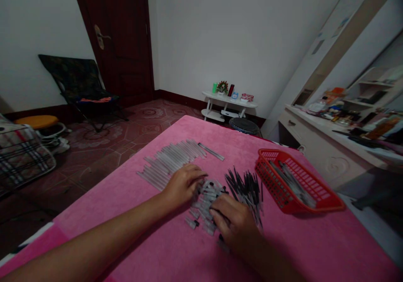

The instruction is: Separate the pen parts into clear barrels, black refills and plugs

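Observation:
A pile of clear pen caps (206, 206), some with black parts, lies on the pink cloth between my hands. My left hand (184, 183) rests at the pile's left edge, its fingers curled and their tips hidden among the caps. Over the right side of the pile, my right hand (234, 219) has bent fingers close together; what they hold, if anything, is hidden. Beyond my left hand, clear pen barrels (173, 158) lie side by side in a row. Dark-tipped pen refills (245, 185) are heaped just past my right hand.
A red plastic basket (315, 181) holding several pens stands at the right. One pen (210, 152) lies apart behind the barrels. The table's pink cloth (132, 240) extends around the hands. A cluttered dresser (333, 143) is at right, a folding chair (78, 80) at far left.

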Available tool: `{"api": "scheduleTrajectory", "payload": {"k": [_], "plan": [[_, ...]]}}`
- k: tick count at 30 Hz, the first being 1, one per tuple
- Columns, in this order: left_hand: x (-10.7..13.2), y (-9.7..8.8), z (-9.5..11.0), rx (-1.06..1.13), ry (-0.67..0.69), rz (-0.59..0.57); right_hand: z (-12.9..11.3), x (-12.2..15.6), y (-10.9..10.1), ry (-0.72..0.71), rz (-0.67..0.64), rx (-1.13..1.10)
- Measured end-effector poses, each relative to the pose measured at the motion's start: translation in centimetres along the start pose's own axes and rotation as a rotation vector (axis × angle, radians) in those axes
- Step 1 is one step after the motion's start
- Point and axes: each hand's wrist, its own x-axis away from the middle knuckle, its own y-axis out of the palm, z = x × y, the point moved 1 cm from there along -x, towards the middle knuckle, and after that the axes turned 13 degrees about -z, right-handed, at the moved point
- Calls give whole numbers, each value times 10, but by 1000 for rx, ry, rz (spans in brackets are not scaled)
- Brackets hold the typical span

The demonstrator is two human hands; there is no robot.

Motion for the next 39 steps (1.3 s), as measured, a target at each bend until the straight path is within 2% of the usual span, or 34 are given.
{"api": "scheduleTrajectory", "payload": {"k": [3,6,9,13,17,21,26,30,33,36,39], "plan": [[-4,11,-2,84,-33,111,-3,-18,-3,-28,-37,17],[0,15,-5,119,-59,183,15,-42,-14,51,59,36],[4,16,-5,112,-55,165,49,-73,-22,216,133,143],[6,17,-3,94,-3,113,94,-112,-21,548,-15,415],[7,19,-3,86,36,92,121,-129,-15,671,-56,453],[7,19,-3,69,40,78,130,-129,-14,750,-65,452],[6,19,-5,37,77,78,126,-121,-23,789,0,430],[8,14,-3,-25,143,123,108,-106,-33,783,120,361],[10,8,2,-136,168,198,79,-86,-37,592,244,-19],[12,2,5,-282,149,214,44,-61,-32,447,197,-365],[12,1,4,-378,157,130,20,-38,-23,503,114,-662]]}}
